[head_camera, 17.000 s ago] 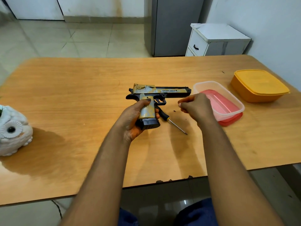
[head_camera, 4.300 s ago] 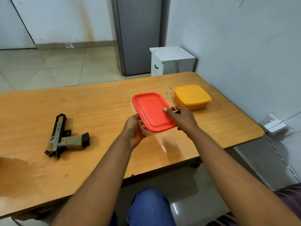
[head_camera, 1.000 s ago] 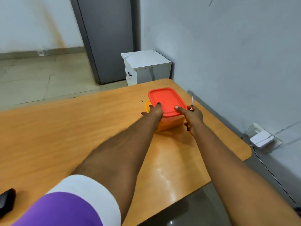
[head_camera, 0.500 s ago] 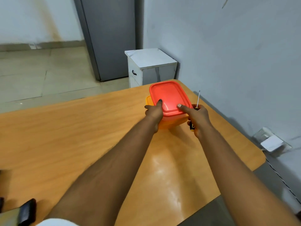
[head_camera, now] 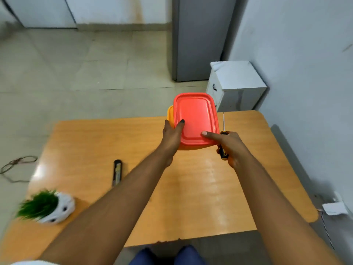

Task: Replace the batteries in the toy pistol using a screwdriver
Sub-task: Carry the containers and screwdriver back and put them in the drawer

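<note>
The toy pistol [head_camera: 117, 172] lies on the wooden table [head_camera: 200, 188], left of my arms, with no hand on it. My left hand [head_camera: 172, 136] grips the left side of a red-lidded container [head_camera: 196, 119], thumb on the lid. That container sits stacked on an orange container [head_camera: 170, 114]. The stack looks raised over the table's far side. My right hand [head_camera: 229, 146] holds the screwdriver [head_camera: 223, 142] by its black and yellow handle, shaft pointing away, while one fingertip presses on the red lid's near right corner.
A white owl-shaped pot with green grass [head_camera: 51, 207] stands at the table's near left. Beyond the far edge are a white cabinet [head_camera: 236, 83] and a grey fridge [head_camera: 198, 39]. A wall runs along the right, and a cable [head_camera: 15, 165] lies on the floor at left.
Both hands keep their hold on the stacked containers, which now look lifted higher. The view has pulled back and swung left, bringing the pistol and the owl pot into sight.
</note>
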